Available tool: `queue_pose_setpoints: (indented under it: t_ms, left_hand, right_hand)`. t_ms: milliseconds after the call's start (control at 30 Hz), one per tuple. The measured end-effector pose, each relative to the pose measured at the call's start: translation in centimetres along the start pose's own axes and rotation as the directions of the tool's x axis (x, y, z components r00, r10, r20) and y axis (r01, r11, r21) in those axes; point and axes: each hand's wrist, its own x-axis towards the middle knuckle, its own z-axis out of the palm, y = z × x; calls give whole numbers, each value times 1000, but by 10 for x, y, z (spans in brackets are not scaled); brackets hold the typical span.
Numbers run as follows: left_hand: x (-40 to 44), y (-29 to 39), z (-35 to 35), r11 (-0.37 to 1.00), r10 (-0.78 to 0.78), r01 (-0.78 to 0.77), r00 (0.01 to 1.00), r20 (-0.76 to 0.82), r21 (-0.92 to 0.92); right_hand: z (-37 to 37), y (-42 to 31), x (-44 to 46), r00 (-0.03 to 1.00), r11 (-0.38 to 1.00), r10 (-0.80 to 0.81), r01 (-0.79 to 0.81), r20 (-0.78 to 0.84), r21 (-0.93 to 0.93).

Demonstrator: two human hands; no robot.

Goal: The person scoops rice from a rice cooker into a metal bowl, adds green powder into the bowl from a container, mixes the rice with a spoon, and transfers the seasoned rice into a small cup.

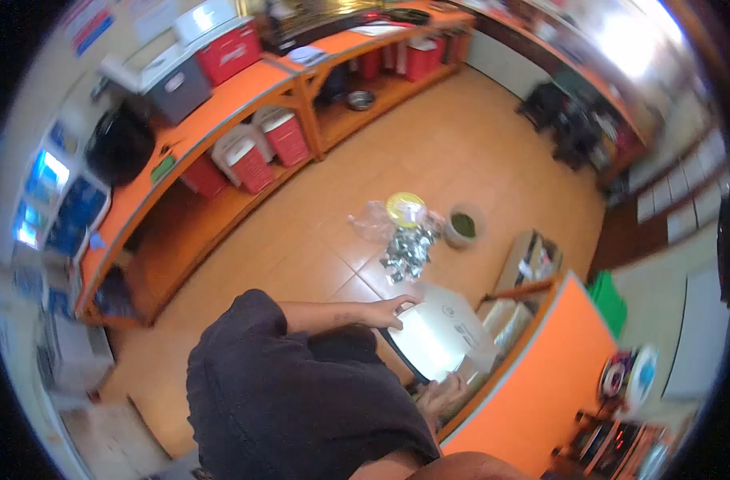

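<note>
A white, flat-topped box-like object (441, 332) with rounded corners, a dark lower edge and small dark print is in front of my body. Its exact kind is unclear. My left hand (390, 312) grips its left edge, thumb on top. At the near right corner, my right hand (443, 394) has its fingers curled against the edge; glare and blur hide some of the contact. On the floor beyond lie a pile of silver foil packets (409, 252), a yellow-rimmed round item (406, 210) and clear plastic (370, 222). Beside them stands a pale bucket (461, 234) with green contents.
An orange-topped table (533, 372) stands close on my right, with a green bin (607, 302) behind it. A cardboard box (529, 260) sits on the floor. Orange shelving (213, 132) with red-and-white coolers (249, 164) lines the left. Black stools (569, 124) stand far right.
</note>
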Motion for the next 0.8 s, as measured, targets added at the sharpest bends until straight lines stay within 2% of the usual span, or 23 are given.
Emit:
queue_pose_setpoints:
  t_ms: [33, 67, 100, 133, 167, 200, 233, 300, 333, 367, 400, 433, 467, 500, 567, 633, 667, 700, 733, 767, 800]
  left_hand:
    - [4, -1, 10, 997, 38, -44, 995, -89, -69]
    - [12, 1, 21, 987, 68, -93, 981, -180, -134]
    - [-10, -4, -64, 944, 198, -245, 957, -212, -222]
    - [-22, -9, -66, 935, 175, -245, 948, -265, -257]
    - [-18, -17, -74, 922, 171, -266, 931, -321, -281]
    - [-26, -31, -99, 873, 306, -440, 829, -468, -210]
    - [-47, -47, -130, 873, 265, -434, 805, -531, -222]
    - [-64, -73, -170, 827, 190, -481, 727, -659, -292]
    - [-86, -74, -190, 877, 152, -434, 658, -738, -206]
    - [-90, -91, -211, 870, 113, -435, 633, -766, -232]
    - [-88, -115, -234, 883, 82, -439, 497, -864, -168]
    - [-89, -126, -258, 899, 87, -433, 330, -940, -69]
    - [-114, -116, -280, 854, 18, -498, 315, -949, -149]
    - [-114, -130, -307, 850, -8, -503, 283, -959, -155]
    - [-105, -167, -363, 760, 15, -649, -45, -999, 41]
    - [-171, -159, -409, 623, -317, -731, 88, -944, -277]
    - [-187, -173, -423, 628, -380, -734, -1, -925, -257]
    - [-201, -187, -429, 638, -437, -730, -81, -896, -245]
    - [-200, -229, -431, 688, -460, -695, -195, -866, -209]
    - [-210, -268, -423, 855, -404, -474, -351, -845, -212]
    - [-225, -280, -404, 858, -455, -431, -381, -805, -280]
  right_hand:
    - [4, 18, 17, 945, 897, 312, -260, -98, 358]
    - [0, 40, 37, 792, 605, 608, -424, -47, 674]
    - [9, -18, 125, 857, 737, 503, -353, -118, 576]
    - [-3, -29, 149, 824, 423, 534, -453, 188, 785]
    - [-5, -29, 181, 759, 58, 452, -550, 469, 833]
    - [23, -35, 216, 809, 181, 320, -564, 494, 806]
    - [67, -51, 245, 798, 186, 261, -594, 543, 783]
    - [122, -60, 298, 849, 446, 75, -498, 523, 744]
    - [140, -84, 328, 826, 470, 34, -510, 563, 720]
    - [156, -124, 357, 695, 337, 1, -677, 719, 654]
    - [173, -166, 385, 538, 202, -52, -820, 841, 536]
    - [183, -205, 420, 386, 332, -112, -854, 916, 401]
    - [205, -232, 444, 419, 499, -138, -753, 897, 428]
    - [231, -257, 467, 445, 646, -169, -624, 879, 440]
    - [307, -298, 520, 500, 628, -312, -530, 808, 570]
    - [357, -385, 584, 509, 615, -312, -536, 802, 579]
    - [365, -438, 604, 518, 608, -407, -461, 752, 647]
    - [415, -461, 634, 579, 581, -505, -320, 639, 749]
    - [435, -497, 654, 596, 589, -541, -234, 593, 773]
    - [468, -526, 680, 592, 641, -568, -117, 571, 759]
    - [511, -552, 705, 611, 679, -605, 59, 511, 732]
